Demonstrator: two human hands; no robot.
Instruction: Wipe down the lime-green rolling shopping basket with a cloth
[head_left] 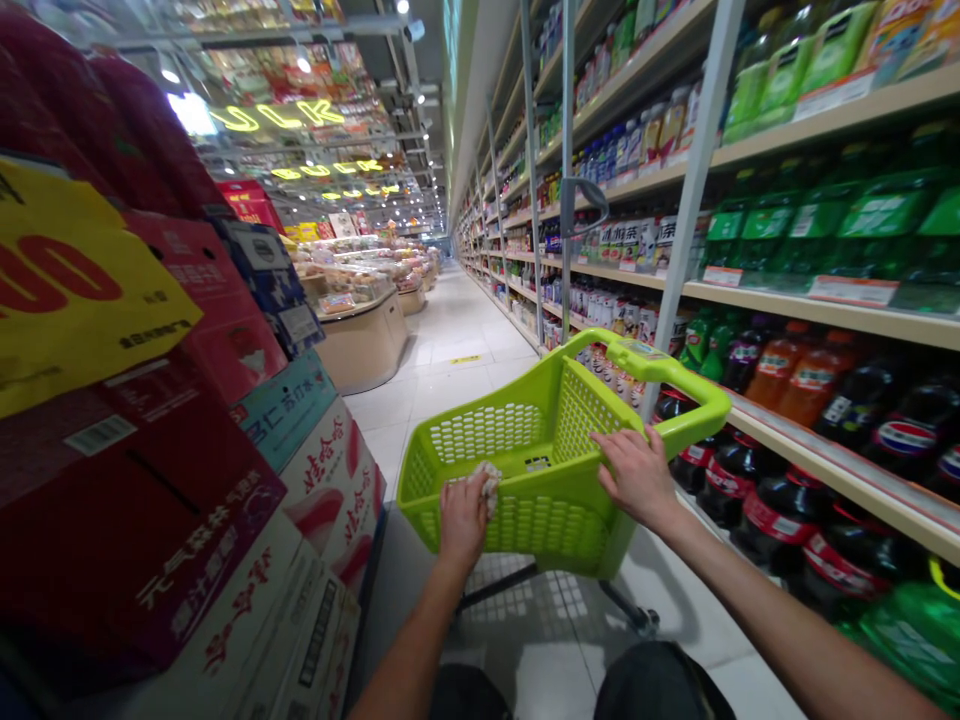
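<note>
A lime-green plastic shopping cart (525, 515) stands sideways in front of me, its handle (694, 395) to the right. My left hand (465, 515) is closed on a crumpled whitish cloth (491, 480), which lies against the cart's near top rim. My right hand (637, 475) rests on the near rim close to the handle end, fingers stretched over the edge and apart, holding nothing I can see. Inside the basket, a small dark-and-white patch (537, 463) shows on the floor of the cart; I cannot make out what it is.
Shelves of bottled drinks (810, 370) line the right side, close to the cart. Stacked drink cartons (330, 480) rise at the left, with a yellow price sign (82, 290). A tiled aisle (450, 310) runs ahead past bulk-goods counters (360, 340). My knees (660, 680) show at the bottom.
</note>
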